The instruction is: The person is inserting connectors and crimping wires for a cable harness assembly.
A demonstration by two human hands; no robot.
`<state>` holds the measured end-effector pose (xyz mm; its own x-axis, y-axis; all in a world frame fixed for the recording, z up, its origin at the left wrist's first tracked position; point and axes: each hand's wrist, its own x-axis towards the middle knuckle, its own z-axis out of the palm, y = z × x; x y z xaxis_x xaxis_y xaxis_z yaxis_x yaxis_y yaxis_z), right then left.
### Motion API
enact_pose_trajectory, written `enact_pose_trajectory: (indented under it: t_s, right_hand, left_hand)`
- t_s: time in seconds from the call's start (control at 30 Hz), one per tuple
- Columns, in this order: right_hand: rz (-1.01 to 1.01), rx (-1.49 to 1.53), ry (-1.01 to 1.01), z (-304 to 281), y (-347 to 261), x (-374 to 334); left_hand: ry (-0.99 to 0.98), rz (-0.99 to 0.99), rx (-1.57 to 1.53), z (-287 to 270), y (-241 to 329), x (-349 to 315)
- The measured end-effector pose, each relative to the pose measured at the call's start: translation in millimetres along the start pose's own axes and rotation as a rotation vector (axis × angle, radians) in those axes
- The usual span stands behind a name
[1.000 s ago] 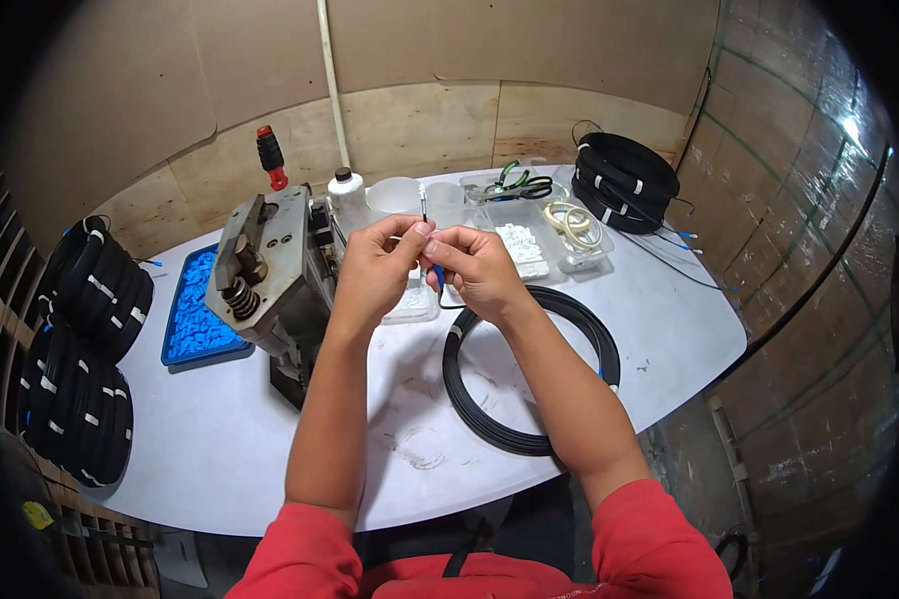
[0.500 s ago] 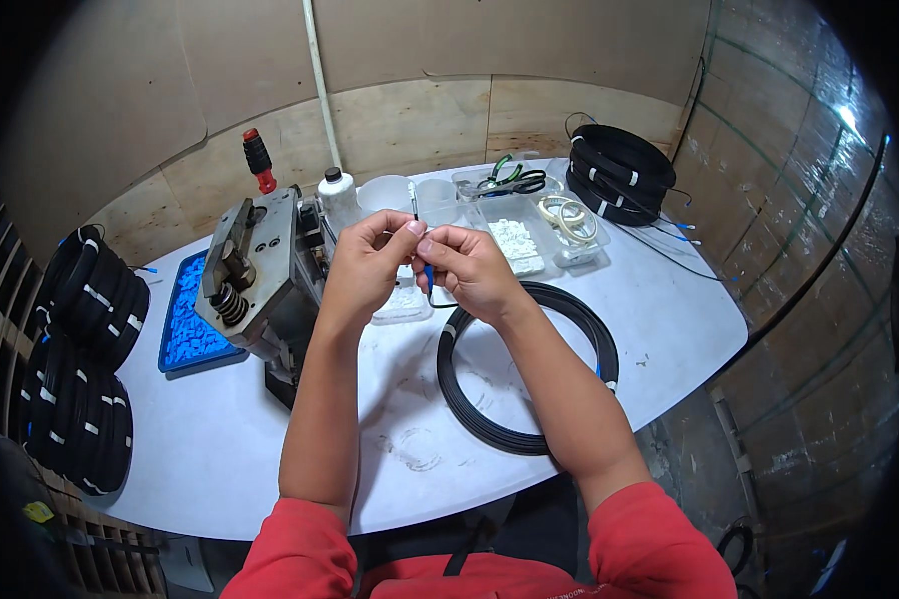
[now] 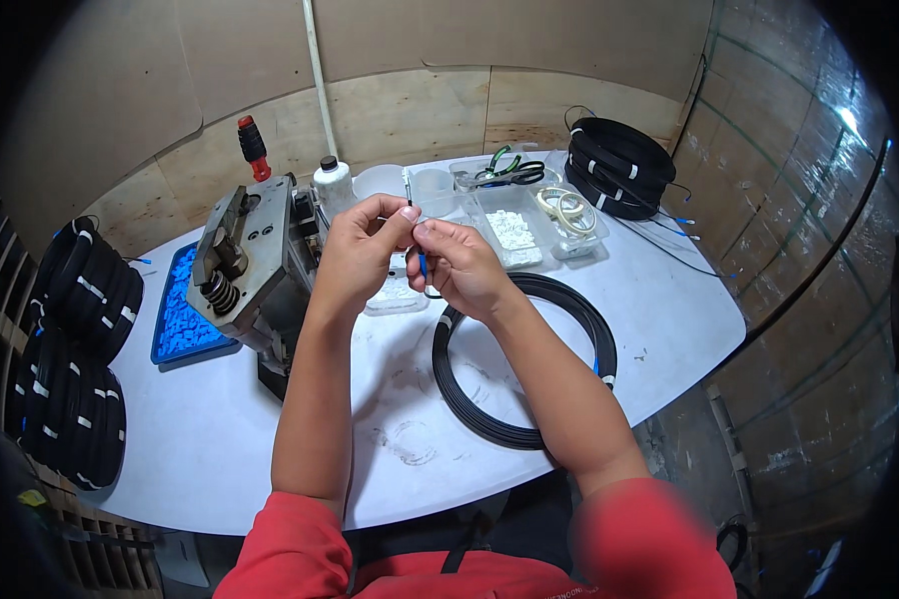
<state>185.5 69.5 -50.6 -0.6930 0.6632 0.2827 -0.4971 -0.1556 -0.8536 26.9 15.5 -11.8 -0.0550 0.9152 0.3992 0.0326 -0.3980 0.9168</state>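
In front of me, above the table, both hands hold the end of a thin black cable. A white tip [image 3: 407,180] points up past the fingers, and a blue sleeve [image 3: 423,267] shows below them. My left hand [image 3: 360,255] pinches the cable just under the white tip, thumb on top. Close beside it, my right hand [image 3: 466,268] is closed on the cable near the blue sleeve, its fingers curled. Exactly where each fingertip grips is partly hidden. Under my right forearm lies a coil of black cable [image 3: 494,429], tied with white bands.
A metal bench press [image 3: 262,235] stands left of my hands, beside a blue tray [image 3: 195,356] of small blue parts. Behind are a white bottle [image 3: 333,185], clear boxes with white pieces [image 3: 510,230], tape rolls [image 3: 571,210] and scissors [image 3: 524,174]. Cable coils [image 3: 624,170] stand at back right, others [image 3: 70,414] at left.
The whole view has shifted slightly, so the table's things sit a little further left and up. Both hands keep their grip on the cable, with only a slight shift of the fingers.
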Motion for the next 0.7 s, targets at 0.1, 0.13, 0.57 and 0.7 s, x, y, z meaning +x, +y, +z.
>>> enact_pose_trajectory:
  t_s: [0.1,0.13,0.57,0.7]
  right_hand:
    - [-0.031,0.032,-0.001,2,1,0]
    - [-0.037,-0.015,-0.003,3,0,0]
    - [-0.073,-0.105,-0.022,0,3,2]
    - [-0.164,-0.131,0.013,-1,7,1]
  left_hand:
    - [-0.014,-0.049,-0.02,2,3,-1]
    - [0.015,-0.021,-0.019,2,2,0]
    - [0.061,0.125,0.076,2,3,0]
    - [0.022,0.119,0.196,7,21,-9]
